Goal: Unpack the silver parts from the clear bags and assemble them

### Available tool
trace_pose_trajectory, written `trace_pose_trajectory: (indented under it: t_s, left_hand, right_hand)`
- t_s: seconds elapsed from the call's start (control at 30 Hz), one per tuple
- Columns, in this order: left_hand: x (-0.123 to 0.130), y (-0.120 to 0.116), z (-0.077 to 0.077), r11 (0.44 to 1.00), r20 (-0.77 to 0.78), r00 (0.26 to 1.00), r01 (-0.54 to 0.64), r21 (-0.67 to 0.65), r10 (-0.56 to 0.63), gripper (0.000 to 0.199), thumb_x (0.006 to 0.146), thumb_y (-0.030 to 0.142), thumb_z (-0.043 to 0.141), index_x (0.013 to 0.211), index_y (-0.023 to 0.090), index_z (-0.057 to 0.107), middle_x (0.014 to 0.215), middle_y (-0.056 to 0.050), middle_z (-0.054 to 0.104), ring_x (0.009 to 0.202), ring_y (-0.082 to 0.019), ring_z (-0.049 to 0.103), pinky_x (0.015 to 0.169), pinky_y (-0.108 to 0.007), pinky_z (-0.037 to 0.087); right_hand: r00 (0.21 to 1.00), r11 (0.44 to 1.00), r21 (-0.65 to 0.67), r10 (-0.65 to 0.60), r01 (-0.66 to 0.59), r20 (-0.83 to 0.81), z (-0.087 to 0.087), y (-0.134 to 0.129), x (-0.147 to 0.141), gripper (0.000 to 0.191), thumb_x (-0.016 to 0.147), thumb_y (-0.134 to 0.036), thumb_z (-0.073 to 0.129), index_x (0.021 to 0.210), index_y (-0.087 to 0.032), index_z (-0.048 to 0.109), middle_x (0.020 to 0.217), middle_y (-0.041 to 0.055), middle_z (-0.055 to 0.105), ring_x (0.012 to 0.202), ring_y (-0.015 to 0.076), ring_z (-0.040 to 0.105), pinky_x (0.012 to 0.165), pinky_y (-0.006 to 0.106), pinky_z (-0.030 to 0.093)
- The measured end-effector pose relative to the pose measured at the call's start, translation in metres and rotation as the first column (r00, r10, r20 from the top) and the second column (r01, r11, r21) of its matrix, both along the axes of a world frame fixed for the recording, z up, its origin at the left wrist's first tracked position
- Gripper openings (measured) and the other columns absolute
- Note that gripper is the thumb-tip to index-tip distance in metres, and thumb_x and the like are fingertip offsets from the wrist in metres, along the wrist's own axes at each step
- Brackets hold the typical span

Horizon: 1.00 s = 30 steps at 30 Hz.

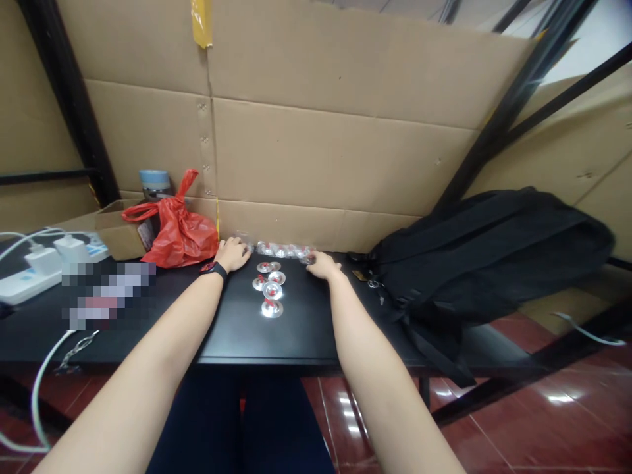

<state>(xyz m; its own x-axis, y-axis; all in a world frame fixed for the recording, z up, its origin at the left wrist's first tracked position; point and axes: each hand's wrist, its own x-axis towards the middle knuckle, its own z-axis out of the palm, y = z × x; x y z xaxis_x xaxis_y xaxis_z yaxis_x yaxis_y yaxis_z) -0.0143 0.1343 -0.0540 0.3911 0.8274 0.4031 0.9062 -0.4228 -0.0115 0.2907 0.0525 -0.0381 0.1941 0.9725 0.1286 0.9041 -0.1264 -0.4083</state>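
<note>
My left hand (234, 255) lies at the back of the table, its fingers apart and stretched beside a crumpled clear plastic wrapper (245, 241). At the right end of a row of plastic-wrapped metal discs (281, 249), the fingers of my right hand (324, 264) close on a wrapped disc (308, 257). Between my forearms lie several unwrapped shiny discs (272, 290) with red loops at their centres, like finger cymbals. Some of these overlap. A dark watch (214, 268) is on my left wrist.
On the left are a red plastic bag (180, 230), a cardboard box (118, 230), a blue-lidded jar (155, 181) and a power strip (29, 280) with plugs and cables. A black backpack (494, 257) lies on the right. Cardboard panels (320, 151) wall the back of the black table (296, 342).
</note>
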Motion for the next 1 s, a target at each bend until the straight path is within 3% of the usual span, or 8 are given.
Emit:
trace_pose_trajectory:
  t_s: [0.13, 0.23, 0.3, 0.37, 0.43, 0.53, 0.8, 1.0]
  left_hand:
    - [-0.001, 0.0, -0.001, 0.997, 0.011, 1.0, -0.01, -0.073, 0.011, 0.042, 0.096, 0.048, 0.04, 0.114, 0.023, 0.069, 0.135, -0.012, 0.059, 0.124, -0.032, 0.053, 0.1, -0.05, 0.037]
    - [-0.002, 0.0, -0.001, 0.991, 0.025, 1.0, 0.007, -0.137, -0.004, 0.045, 0.097, 0.048, 0.038, 0.125, 0.024, 0.063, 0.146, -0.011, 0.053, 0.127, -0.031, 0.052, 0.101, -0.049, 0.038]
    - [-0.003, -0.002, 0.0, 0.993, 0.032, 0.999, 0.008, -0.12, -0.005, 0.045, 0.098, 0.047, 0.036, 0.127, 0.024, 0.062, 0.149, -0.01, 0.05, 0.13, -0.031, 0.05, 0.103, -0.05, 0.037]
    - [-0.004, -0.006, 0.001, 0.997, 0.043, 0.999, 0.003, -0.077, 0.0, 0.045, 0.098, 0.045, 0.037, 0.129, 0.024, 0.061, 0.149, -0.011, 0.05, 0.131, -0.032, 0.048, 0.104, -0.052, 0.035]
    - [-0.005, -0.012, 0.003, 1.0, 0.06, 0.998, -0.002, -0.029, 0.004, 0.044, 0.097, 0.043, 0.04, 0.131, 0.023, 0.058, 0.147, -0.012, 0.051, 0.13, -0.033, 0.047, 0.104, -0.052, 0.035]
    - [-0.007, -0.022, 0.006, 1.0, 0.102, 0.994, -0.025, 0.012, 0.024, 0.043, 0.095, 0.041, 0.045, 0.133, 0.024, 0.056, 0.145, -0.013, 0.052, 0.129, -0.033, 0.047, 0.103, -0.051, 0.036]
    - [-0.002, -0.038, 0.009, 0.997, 0.268, 0.962, -0.031, -0.073, 0.049, 0.035, 0.096, 0.043, 0.048, 0.125, 0.028, 0.061, 0.135, -0.009, 0.058, 0.125, -0.032, 0.051, 0.101, -0.049, 0.04]
    - [0.003, -0.044, 0.015, 0.994, 0.324, 0.941, 0.106, -0.008, -0.098, 0.028, 0.096, 0.033, 0.048, 0.117, 0.024, 0.063, 0.127, -0.007, 0.064, 0.122, -0.026, 0.055, 0.099, -0.041, 0.043]
  right_hand:
    - [1.0, 0.999, 0.03, 0.021, -0.021, -0.023, 0.003, 0.0, -0.003, 0.024, 0.081, -0.026, 0.069, 0.105, -0.028, 0.07, 0.116, 0.0048, 0.073, 0.116, 0.0289, 0.063, 0.103, 0.055, 0.038]
    - [0.994, 0.988, 0.154, 0.009, 0.008, -0.111, 0.004, 0.004, -0.003, 0.019, 0.084, -0.033, 0.068, 0.1, -0.025, 0.072, 0.109, 0.0077, 0.075, 0.111, 0.0263, 0.065, 0.098, 0.043, 0.045]
    - [0.969, 0.966, 0.26, 0.073, -0.009, -0.237, 0.005, 0.006, -0.006, 0.019, 0.083, -0.035, 0.067, 0.095, -0.021, 0.072, 0.101, 0.0094, 0.076, 0.101, 0.0239, 0.068, 0.089, 0.035, 0.049]
    - [0.883, 0.938, 0.341, 0.214, -0.066, -0.418, 0.007, 0.005, -0.012, 0.023, 0.081, -0.04, 0.068, 0.088, -0.018, 0.071, 0.09, 0.0085, 0.075, 0.085, 0.0215, 0.069, 0.076, 0.031, 0.051]
    - [0.737, 0.911, 0.396, 0.344, -0.113, -0.582, 0.01, 0.001, -0.022, 0.03, 0.076, -0.047, 0.072, 0.084, -0.018, 0.068, 0.079, 0.0057, 0.074, 0.07, 0.0188, 0.066, 0.065, 0.029, 0.05]
    - [0.574, 0.882, 0.445, 0.448, -0.157, -0.685, 0.017, -0.007, -0.039, 0.041, 0.065, -0.053, 0.08, 0.079, -0.019, 0.064, 0.071, 0.0029, 0.071, 0.06, 0.0154, 0.061, 0.056, 0.026, 0.045]
    - [0.506, 0.859, 0.434, 0.51, -0.27, -0.695, 0.021, -0.014, -0.061, 0.042, 0.063, -0.056, 0.08, 0.069, -0.018, 0.065, 0.071, 0.004, 0.07, 0.059, 0.0133, 0.056, 0.05, 0.024, 0.038]
    - [0.407, 0.868, 0.475, 0.489, -0.143, -0.772, 0.018, -0.007, -0.064, 0.042, 0.067, -0.058, 0.077, 0.075, -0.02, 0.061, 0.072, 0.0015, 0.068, 0.058, 0.013, 0.057, 0.048, 0.023, 0.038]
